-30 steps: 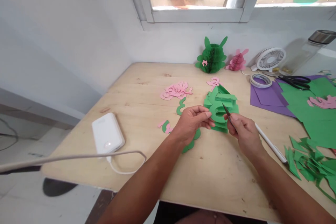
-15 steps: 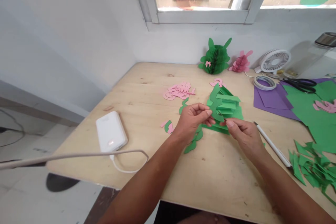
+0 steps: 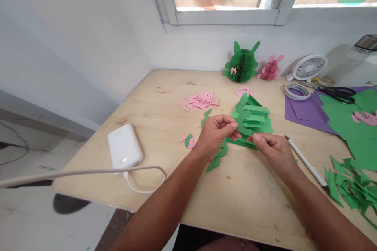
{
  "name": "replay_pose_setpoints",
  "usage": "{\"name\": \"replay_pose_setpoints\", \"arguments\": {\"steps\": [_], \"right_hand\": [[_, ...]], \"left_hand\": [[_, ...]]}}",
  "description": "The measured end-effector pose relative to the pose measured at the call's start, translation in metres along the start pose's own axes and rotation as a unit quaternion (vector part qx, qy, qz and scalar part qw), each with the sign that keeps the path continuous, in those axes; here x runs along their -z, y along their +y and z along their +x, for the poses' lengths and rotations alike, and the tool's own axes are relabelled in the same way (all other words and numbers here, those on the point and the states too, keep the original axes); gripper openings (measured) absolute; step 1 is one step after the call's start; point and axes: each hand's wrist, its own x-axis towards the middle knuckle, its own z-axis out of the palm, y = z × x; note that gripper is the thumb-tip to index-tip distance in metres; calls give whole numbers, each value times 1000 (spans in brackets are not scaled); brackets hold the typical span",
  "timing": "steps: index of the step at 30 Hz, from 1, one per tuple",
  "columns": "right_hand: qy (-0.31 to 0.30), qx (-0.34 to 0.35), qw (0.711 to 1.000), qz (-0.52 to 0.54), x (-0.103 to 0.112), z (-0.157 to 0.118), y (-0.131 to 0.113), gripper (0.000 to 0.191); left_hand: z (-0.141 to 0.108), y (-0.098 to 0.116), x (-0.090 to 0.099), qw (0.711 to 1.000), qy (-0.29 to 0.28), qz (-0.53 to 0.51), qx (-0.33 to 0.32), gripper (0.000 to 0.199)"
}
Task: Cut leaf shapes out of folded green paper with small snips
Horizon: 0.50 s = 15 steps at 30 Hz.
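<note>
My left hand (image 3: 221,131) is closed, with thumb and fingertips pinching a curved green paper cutout (image 3: 242,115). The cutout stands above the table, in front of a folded green paper piece (image 3: 257,115) with raised strips. At the cutout's lower right edge, my right hand (image 3: 271,147) is closed in a pinch; what lies between its fingertips is too small to make out. More green wavy cutouts (image 3: 218,160) lie under and beside my left wrist. Left of them is a small group of pink and green cutouts (image 3: 187,141).
Pink cutouts (image 3: 200,101) lie in a pile further back. A green paper figure (image 3: 241,66) and a pink one (image 3: 270,70) stand by the wall. On the right are a white pen (image 3: 306,161), tape (image 3: 297,92), black scissors (image 3: 338,93) and green scraps (image 3: 353,184). A white power bank (image 3: 125,147) lies left.
A thin dark thing showed between the right fingertips against the green cutout; it is no longer visible. The cutout's lower end has shifted slightly. Both hands have stayed almost in place.
</note>
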Motion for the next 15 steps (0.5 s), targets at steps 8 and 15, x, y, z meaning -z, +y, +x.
{"name": "replay_pose_setpoints", "arguments": {"steps": [8,15], "right_hand": [[6,0,1000,0,0,0,-1,48],[21,-2,1000,1,-1,0,-2,48]], "left_hand": [[0,-5,-3,1000,-3,-20,-2,20],[-3,-8,-9,999,14,-35,10,21]]}}
